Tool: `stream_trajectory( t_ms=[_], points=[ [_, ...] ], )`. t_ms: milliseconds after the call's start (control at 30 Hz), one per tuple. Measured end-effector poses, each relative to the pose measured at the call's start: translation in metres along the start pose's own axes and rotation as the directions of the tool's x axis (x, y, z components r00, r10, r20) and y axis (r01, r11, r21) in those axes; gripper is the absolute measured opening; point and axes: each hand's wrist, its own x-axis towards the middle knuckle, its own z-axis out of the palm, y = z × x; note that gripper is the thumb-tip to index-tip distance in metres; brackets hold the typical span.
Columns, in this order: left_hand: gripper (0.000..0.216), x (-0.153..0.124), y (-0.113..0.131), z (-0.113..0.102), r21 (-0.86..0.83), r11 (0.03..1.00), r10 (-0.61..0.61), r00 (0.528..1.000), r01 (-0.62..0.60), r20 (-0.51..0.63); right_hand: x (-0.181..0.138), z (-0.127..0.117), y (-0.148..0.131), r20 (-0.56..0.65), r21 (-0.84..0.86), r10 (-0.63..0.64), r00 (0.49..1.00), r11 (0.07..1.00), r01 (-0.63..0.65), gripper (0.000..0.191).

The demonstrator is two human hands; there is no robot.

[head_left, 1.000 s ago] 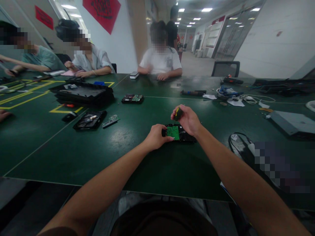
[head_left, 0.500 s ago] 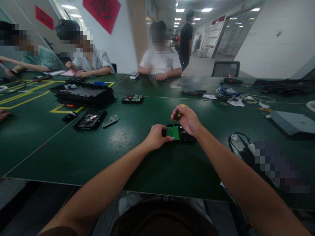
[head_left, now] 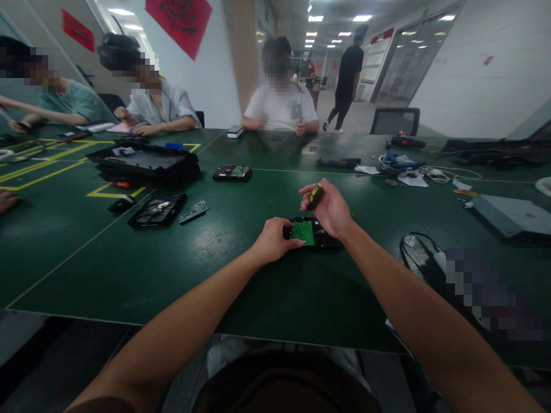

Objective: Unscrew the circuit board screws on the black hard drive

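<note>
A hard drive (head_left: 302, 233) with a green circuit board lies flat on the green table (head_left: 206, 287). My left hand (head_left: 274, 240) grips its left end, with the thumb along the near edge and the fingers at the far side. Above the drive, my right hand (head_left: 330, 207) holds a screwdriver (head_left: 316, 196) by its black and yellow handle. The fingers are loosely curled and partly raised around the handle. The screwdriver is tilted, its lower end toward the drive's far edge; where the tip touches I cannot make out.
Left of my hands lie a small circuit board (head_left: 194, 212), an open black case (head_left: 158, 210) and stacked black trays (head_left: 144, 162). Another hard drive (head_left: 232, 172) lies farther back. A grey metal box (head_left: 512, 215) and cables (head_left: 447, 172) are at right. Several people sit across the table.
My right hand's fingers have opened slightly and turned around the screwdriver, so more of its handle shows. My left hand and the drive have stayed put. A person behind has walked right.
</note>
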Motion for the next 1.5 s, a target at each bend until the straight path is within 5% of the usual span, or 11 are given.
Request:
stream_trajectory(
  t_ms=[200, 433, 633, 900, 1333, 1500],
  points=[
    [0.063, 0.0016, -0.0029, 0.0013, 0.005, 1.0, 0.006, 1.0, -0.006, -0.004, -0.0003, -0.0006, 0.0006, -0.059, -0.011, -0.007, 0.998, 1.0, 0.006, 0.032],
    [0.064, 0.0008, -0.0024, 0.0017, 0.013, 1.0, 0.012, 1.0, -0.012, -0.009, 0.0001, -0.0029, -0.0035, -0.026, 0.037, 0.0, 1.0, 0.999, 0.001, 0.035],
    [0.062, 0.0003, 0.0, 0.0007, 0.027, 1.0, -0.005, 1.0, 0.006, -0.013, 0.0001, -0.0007, -0.0059, -0.041, 0.017, -0.009, 0.999, 1.0, 0.009, 0.055],
    [0.063, 0.0009, -0.0023, 0.0013, 0.014, 1.0, 0.009, 1.0, -0.009, -0.008, -0.0002, -0.0046, 0.0004, -0.07, -0.002, -0.023, 0.997, 1.0, 0.023, 0.028],
    [0.065, -0.0002, 0.0004, 0.0006, -0.006, 1.0, -0.005, 1.0, 0.005, -0.014, 0.0011, -0.0034, -0.0016, -0.039, 0.058, -0.02, 0.999, 0.998, 0.022, 0.047],
    [0.063, 0.0013, -0.0017, 0.0019, 0.023, 1.0, 0.02, 1.0, -0.02, -0.011, 0.0009, -0.003, 0.0008, -0.085, 0.02, -0.028, 0.996, 0.999, 0.03, 0.03]
  ],
)
